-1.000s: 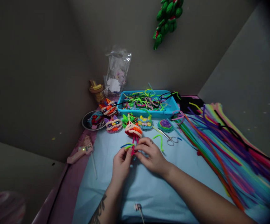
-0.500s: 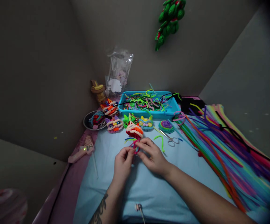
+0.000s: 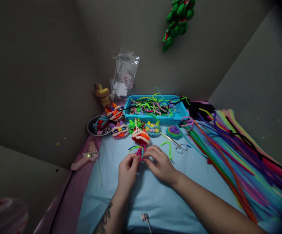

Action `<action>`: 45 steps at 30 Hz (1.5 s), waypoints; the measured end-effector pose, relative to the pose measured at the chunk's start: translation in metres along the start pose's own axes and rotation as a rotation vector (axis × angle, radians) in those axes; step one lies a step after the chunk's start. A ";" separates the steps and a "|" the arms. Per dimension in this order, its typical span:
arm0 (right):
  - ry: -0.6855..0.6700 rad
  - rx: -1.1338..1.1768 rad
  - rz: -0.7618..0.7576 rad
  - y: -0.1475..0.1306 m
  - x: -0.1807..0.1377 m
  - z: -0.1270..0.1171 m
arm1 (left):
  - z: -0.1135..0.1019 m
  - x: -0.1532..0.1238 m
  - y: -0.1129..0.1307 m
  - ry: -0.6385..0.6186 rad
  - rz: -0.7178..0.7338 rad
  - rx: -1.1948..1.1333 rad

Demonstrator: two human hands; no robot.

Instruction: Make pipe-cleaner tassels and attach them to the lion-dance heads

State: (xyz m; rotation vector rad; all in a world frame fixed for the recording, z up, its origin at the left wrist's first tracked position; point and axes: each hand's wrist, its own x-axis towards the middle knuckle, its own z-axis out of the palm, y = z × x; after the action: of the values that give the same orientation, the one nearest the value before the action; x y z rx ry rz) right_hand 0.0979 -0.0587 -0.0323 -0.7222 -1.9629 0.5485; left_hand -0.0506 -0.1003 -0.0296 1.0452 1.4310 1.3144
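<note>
Between my hands is a small bent piece made of pink and blue pipe cleaners (image 3: 141, 152), with blue and yellow-green ends sticking out to the left. My left hand (image 3: 128, 167) pinches its lower left side between thumb and finger. My right hand (image 3: 159, 162) has thumb and forefinger closed at its right side. Just beyond the fingertips sits a red, orange and cream pipe-cleaner head (image 3: 140, 136). A bent lime-green pipe cleaner (image 3: 169, 150) and silver scissors (image 3: 177, 144) lie to the right of my right hand.
Behind stands a blue tray (image 3: 155, 120) of pipe-cleaner scraps. Finished animal heads (image 3: 119, 130) line up before it, beside a round bowl (image 3: 89, 126). A pink glue gun (image 3: 86, 159) lies left; long pipe-cleaner bundles (image 3: 240, 162) spread over the right side.
My right fingers have shifted slightly off the pink and blue piece, so more of it shows. My left hand still pinches it, moved slightly left.
</note>
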 end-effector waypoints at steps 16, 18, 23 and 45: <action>-0.093 -0.070 -0.013 -0.002 0.003 0.000 | 0.001 -0.001 0.000 -0.012 -0.008 -0.011; -0.102 -0.080 -0.029 -0.003 0.002 -0.001 | 0.001 -0.001 -0.001 -0.013 -0.015 -0.017; -0.117 -0.076 -0.018 -0.001 0.000 0.000 | 0.000 -0.002 -0.004 -0.024 -0.006 -0.015; -0.116 -0.004 -0.075 -0.001 0.001 -0.003 | -0.005 -0.005 -0.006 0.011 0.097 0.042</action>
State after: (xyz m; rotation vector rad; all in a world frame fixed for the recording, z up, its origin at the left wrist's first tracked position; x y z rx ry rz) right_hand 0.1003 -0.0581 -0.0296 -0.6289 -2.0904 0.5520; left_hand -0.0540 -0.1072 -0.0354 1.1487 1.4374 1.3658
